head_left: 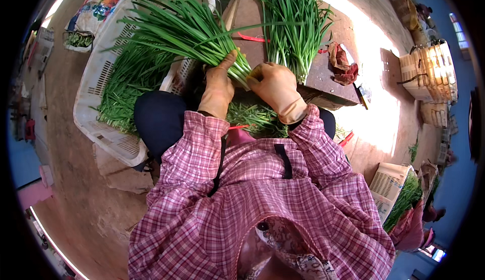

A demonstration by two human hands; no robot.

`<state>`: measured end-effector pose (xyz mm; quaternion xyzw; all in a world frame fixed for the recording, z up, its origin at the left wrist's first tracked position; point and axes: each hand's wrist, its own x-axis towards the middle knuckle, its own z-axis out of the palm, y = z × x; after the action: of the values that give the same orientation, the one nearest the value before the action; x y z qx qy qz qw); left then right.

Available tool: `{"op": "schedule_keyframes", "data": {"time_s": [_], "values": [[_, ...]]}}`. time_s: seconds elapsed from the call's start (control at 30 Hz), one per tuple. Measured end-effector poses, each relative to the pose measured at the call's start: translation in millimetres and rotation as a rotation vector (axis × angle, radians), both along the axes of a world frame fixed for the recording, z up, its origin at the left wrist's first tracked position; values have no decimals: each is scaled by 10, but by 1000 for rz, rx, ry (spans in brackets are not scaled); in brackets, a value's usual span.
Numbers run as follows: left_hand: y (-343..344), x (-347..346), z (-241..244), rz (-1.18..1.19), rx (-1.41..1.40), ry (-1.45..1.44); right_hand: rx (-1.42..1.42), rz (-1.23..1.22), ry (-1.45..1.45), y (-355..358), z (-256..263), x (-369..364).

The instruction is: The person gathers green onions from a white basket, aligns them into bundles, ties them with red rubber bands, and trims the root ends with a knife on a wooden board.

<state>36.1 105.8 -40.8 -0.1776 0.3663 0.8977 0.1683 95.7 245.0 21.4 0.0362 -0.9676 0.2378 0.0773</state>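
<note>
My left hand, in a pale rubber glove, is closed around a bunch of green garlic chives near its white stem ends. The leaves fan out to the upper left. My right hand, gloved too, is at the stem ends with bent fingers; whether it pinches a stem is hidden. Another bunch of chives lies on the brown board in front of me. A red strip lies beside that bunch. More chives fill part of a white plastic crate at my left.
Loose green leaves lie between my knees. Reddish-brown crumpled material and a black-and-yellow tool are at the board's right edge. Stacked crates stand farther right. Another crate with greens stands at the lower right, near a partly visible person.
</note>
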Motion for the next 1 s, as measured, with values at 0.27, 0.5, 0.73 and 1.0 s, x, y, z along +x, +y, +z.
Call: {"op": "schedule_keyframes", "data": {"time_s": [0.27, 0.5, 0.73, 1.0], "values": [[40, 34, 58, 65, 9, -105, 102, 11, -33, -69, 8, -54], [-31, -43, -41, 74, 30, -2, -655, -197, -465, 92, -59, 46], [-50, -55, 65, 123, 25, 3, -160, -41, 17, 421, -56, 466], [-19, -7, 84, 127, 32, 1, -18, -36, -118, -97, 19, -15]]}}
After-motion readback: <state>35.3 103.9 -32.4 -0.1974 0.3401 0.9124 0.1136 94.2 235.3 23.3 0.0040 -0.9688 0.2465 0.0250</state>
